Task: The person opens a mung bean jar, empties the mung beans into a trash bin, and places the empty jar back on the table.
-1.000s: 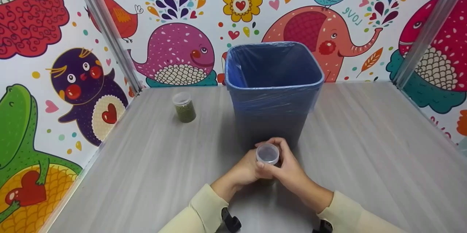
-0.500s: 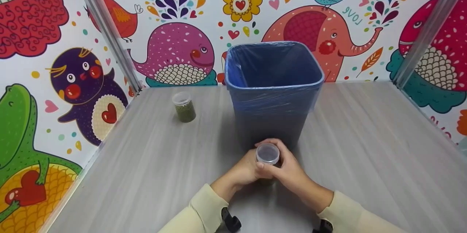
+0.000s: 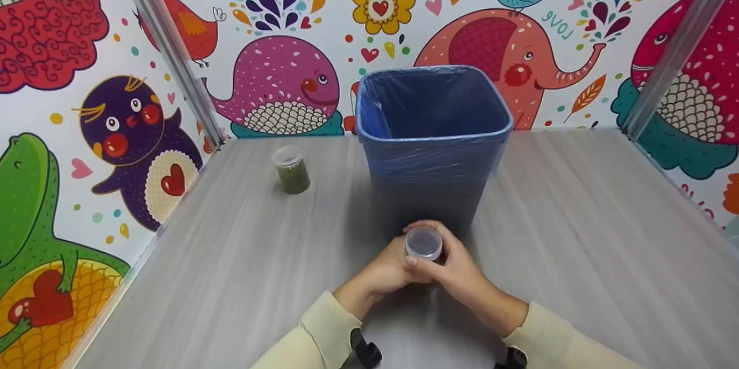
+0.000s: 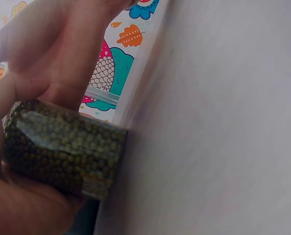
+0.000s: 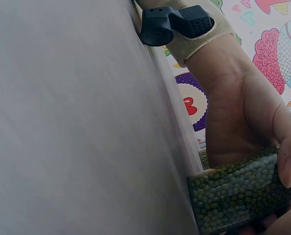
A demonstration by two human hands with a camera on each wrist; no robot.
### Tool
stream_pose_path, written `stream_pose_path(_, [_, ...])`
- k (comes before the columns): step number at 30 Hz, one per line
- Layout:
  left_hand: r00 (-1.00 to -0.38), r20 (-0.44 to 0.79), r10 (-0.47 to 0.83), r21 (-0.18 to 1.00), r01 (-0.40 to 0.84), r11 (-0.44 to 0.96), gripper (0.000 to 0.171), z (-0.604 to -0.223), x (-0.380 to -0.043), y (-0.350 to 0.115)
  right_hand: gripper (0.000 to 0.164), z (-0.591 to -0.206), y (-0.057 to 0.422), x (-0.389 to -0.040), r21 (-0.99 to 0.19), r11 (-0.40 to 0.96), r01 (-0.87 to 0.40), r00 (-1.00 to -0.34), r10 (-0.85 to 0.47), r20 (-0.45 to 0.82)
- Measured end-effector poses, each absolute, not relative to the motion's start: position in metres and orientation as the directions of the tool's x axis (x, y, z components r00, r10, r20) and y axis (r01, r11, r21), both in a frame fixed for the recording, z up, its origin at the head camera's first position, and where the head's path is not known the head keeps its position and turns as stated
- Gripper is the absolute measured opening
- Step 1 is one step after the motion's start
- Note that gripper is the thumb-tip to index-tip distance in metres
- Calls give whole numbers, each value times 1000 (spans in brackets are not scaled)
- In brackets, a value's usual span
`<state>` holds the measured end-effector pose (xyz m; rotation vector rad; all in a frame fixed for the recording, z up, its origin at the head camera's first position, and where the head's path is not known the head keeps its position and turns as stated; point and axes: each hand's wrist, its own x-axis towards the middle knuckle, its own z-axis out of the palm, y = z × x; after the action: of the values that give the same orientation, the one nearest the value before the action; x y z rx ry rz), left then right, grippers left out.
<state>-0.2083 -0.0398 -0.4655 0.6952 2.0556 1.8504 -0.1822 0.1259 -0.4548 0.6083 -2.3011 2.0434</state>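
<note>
Both hands are wrapped around a clear plastic jar with a translucent lid (image 3: 423, 243), in front of the bin. My left hand (image 3: 385, 266) holds it from the left, and my right hand (image 3: 460, 267) grips it from the right, with the thumb near the lid. Small round green beans (image 4: 62, 149) fill the jar in the left wrist view. From the right wrist, the jar of green beans (image 5: 238, 198) has its base at or very close to the tabletop; contact is hard to tell. In the head view the hands hide most of the jar's body.
A grey bin with a blue liner (image 3: 433, 155) stands just beyond the hands. To its left, a second lidded jar of green beans (image 3: 293, 171) stands upright on the grey table (image 3: 242, 276). Printed cartoon panels (image 3: 329, 5) wall the table at the back and sides.
</note>
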Motion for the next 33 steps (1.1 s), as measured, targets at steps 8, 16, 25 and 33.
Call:
stream_pose_path(8, [-842,102,529,986,156,59,52,-465,-209,-40,58,-455,126,-182,-952,77,-296,-923,-280,264])
stream_pose_path(16, [-836,122,535,986,165,33,60,-466,-208,-40,72,-455,125,-179,-960,24,-279,-927,-269,262])
stream_pose_path(25, [-836,122,535,984,172,44,63,-465,-208,-40,60,-454,124,-179,-959,-12,-283,-923,-267,276])
stream_pose_path(33, [-837,97,538,986,154,61,65,-463,-207,-40,56,-454,125,-179,-959,-18,-283,-921,-275,277])
